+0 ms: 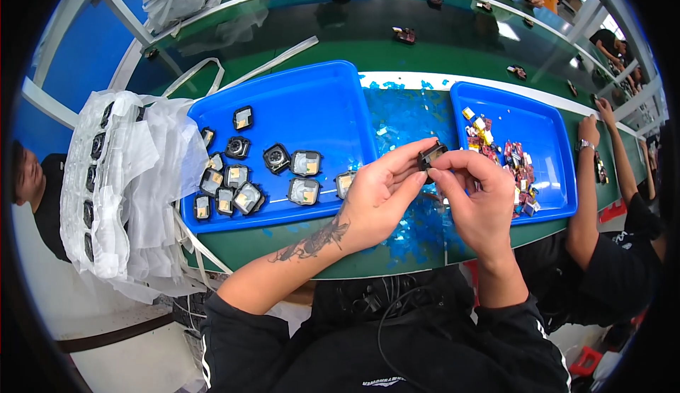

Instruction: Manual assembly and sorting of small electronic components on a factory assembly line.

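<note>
A small black squarish watch case (431, 155) is held up between my two hands, above the gap between two blue trays. My left hand (379, 201) grips it from the left, thumb and fingers closed around its edge. My right hand (476, 205) pinches at its near right side with thumb and forefinger; whether a smaller part sits between those fingertips is hidden. In the left blue tray (304, 102) lie several similar watch cases (305, 163), most showing grey inner faces with a tan patch. The right blue tray (556, 152) has a pile of small maroon, yellow and white parts (520, 166).
Blue film scraps (407, 240) litter the green table between the trays. White plastic packing sheets (134, 194) with black pieces are stacked at the left. Beyond runs a dark green conveyor belt (340, 38) with scattered parts. A co-worker's arm (584, 201) is close on the right.
</note>
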Tool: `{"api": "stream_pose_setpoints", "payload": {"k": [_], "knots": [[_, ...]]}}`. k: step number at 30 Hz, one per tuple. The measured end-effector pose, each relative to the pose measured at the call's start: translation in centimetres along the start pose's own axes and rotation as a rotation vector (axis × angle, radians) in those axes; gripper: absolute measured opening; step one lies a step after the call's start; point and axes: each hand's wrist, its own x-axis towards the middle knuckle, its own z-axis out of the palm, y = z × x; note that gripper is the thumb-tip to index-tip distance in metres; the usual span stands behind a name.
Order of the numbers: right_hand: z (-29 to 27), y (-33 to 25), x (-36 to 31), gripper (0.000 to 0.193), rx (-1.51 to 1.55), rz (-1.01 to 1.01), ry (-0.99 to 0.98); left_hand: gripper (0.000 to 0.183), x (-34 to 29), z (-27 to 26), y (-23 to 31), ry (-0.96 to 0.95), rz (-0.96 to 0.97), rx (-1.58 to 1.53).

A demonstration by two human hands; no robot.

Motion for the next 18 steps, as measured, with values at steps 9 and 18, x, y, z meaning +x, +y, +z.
{"api": "stream_pose_setpoints", "payload": {"k": [9, 18], "knots": [[-0.22, -0.90, 0.39, 0.008, -0.083, -0.043, -0.046, 0.045, -0.34, 0.15, -0.17, -0.007, 0.031, 0.037], [-0.81, -0.94, 0.44, 0.025, -0.107, 0.007, 0.001, 0.044, -0.37, 0.13, 0.21, -0.054, 0.047, 0.016]]}}
